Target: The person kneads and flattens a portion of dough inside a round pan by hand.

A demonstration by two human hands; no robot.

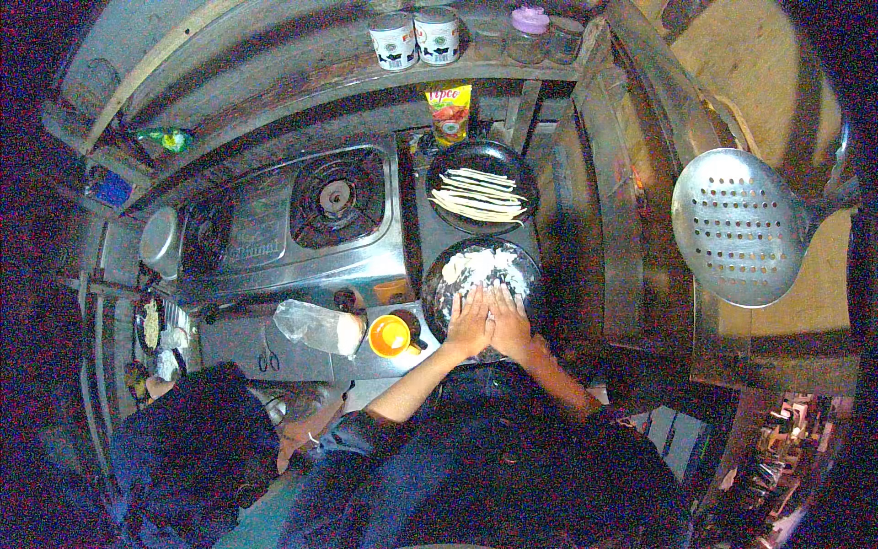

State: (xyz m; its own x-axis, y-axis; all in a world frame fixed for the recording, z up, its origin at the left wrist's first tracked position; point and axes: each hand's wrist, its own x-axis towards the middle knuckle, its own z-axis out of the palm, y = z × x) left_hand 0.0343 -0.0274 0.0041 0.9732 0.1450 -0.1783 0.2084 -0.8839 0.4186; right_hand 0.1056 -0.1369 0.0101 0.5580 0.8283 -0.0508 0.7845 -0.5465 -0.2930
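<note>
My left hand [469, 321] and my right hand [509, 319] lie flat side by side, palms down, on a dark round plate [433, 291] dusted with white flour [504, 262]. A lump of pale dough [468, 267] sits at the plate's far side. Whatever is under my palms is hidden. Just beyond is a second dark plate [480, 154] with several thin dough strips [480, 195] laid side by side. To the left of my hands are an orange mug [389, 336] and a clear plastic bag [319, 328] with white contents.
A steel gas stove [343, 264] stands at the left, with scissors [268, 353] below it. A yellow pouch [449, 115] stands behind the plates, under a shelf with cans [436, 38] and jars [528, 34]. A perforated metal skimmer [741, 226] is at right. Another person [199, 439] is at lower left.
</note>
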